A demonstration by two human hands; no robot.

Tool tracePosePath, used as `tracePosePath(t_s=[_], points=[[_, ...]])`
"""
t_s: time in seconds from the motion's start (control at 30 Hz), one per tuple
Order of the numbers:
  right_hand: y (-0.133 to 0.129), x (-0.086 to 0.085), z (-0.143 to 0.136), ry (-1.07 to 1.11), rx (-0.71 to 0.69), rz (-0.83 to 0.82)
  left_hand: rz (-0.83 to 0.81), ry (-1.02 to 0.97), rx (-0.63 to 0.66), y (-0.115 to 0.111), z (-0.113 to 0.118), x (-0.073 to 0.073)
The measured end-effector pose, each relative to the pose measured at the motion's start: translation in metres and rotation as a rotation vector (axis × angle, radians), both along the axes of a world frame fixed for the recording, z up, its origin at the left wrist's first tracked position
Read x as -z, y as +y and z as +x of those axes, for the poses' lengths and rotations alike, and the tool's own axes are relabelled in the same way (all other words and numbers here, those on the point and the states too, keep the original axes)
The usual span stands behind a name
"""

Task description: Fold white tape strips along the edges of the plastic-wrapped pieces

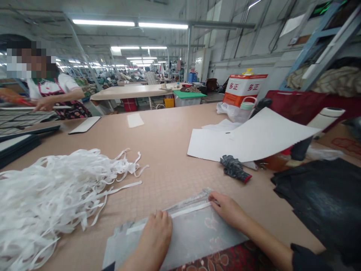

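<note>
A thin, greyish, see-through sheet (194, 239) with faint floral outlines lies at the table's near edge, its far edge crumpled. A narrow white fabric strip (191, 209) runs along that far edge. My left hand (158, 234) rests over the strip's left part, fingers bent and pressed together on it. At the strip's right end, my right hand (225, 208) pinches the strip and the sheet's edge between thumb and fingers. Dark red patterned cloth (225, 259) shows below the sheet. To the left lies a big tangled heap of similar white strips (64, 188).
A grey knit glove (234, 168) lies before a large curved white board (242, 141). Black sheets (321, 199) are stacked at right, near a white thermos (325, 117). An orange-and-white can (244, 90) stands behind. A co-worker (56, 90) stands at far left, handling a flat piece.
</note>
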State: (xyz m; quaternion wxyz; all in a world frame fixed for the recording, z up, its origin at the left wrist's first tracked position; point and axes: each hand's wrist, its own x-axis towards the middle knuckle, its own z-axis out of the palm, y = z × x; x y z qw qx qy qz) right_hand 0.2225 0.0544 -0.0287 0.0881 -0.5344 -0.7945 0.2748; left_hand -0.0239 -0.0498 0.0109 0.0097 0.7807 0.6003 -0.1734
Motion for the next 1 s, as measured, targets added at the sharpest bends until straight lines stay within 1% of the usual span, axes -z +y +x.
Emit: tracePosePath(t_s=[0.07,0.13,0.23,0.33,0.5,0.67,0.8,0.9,1.0], points=[[-0.001,-0.001,-0.001,0.001,0.006,0.009,-0.016,-0.055,0.047,0.011,0.013,-0.005],[-0.002,-0.003,-0.002,-0.001,0.01,0.025,-0.005,-0.118,0.094,0.019,0.027,-0.006],[-0.003,-0.007,-0.002,-0.019,0.028,0.056,0.043,-0.179,0.124,0.026,0.044,-0.002],[-0.001,-0.009,0.004,-0.005,0.074,0.087,0.05,-0.174,0.117,0.026,0.051,0.007],[0.008,-0.006,0.018,0.108,0.179,0.05,0.093,-0.141,0.16,0.023,0.052,0.02],[0.015,-0.001,0.022,0.111,0.181,0.014,0.159,-0.117,0.179,0.022,0.051,0.036],[0.015,0.001,0.019,0.095,0.195,0.028,0.176,-0.124,0.178,0.022,0.049,0.049],[0.014,0.0,0.017,0.077,0.183,0.042,0.168,-0.121,0.178,0.021,0.049,0.05],[0.015,-0.003,0.018,0.021,0.156,0.074,0.165,-0.134,0.17,0.021,0.049,0.042]])
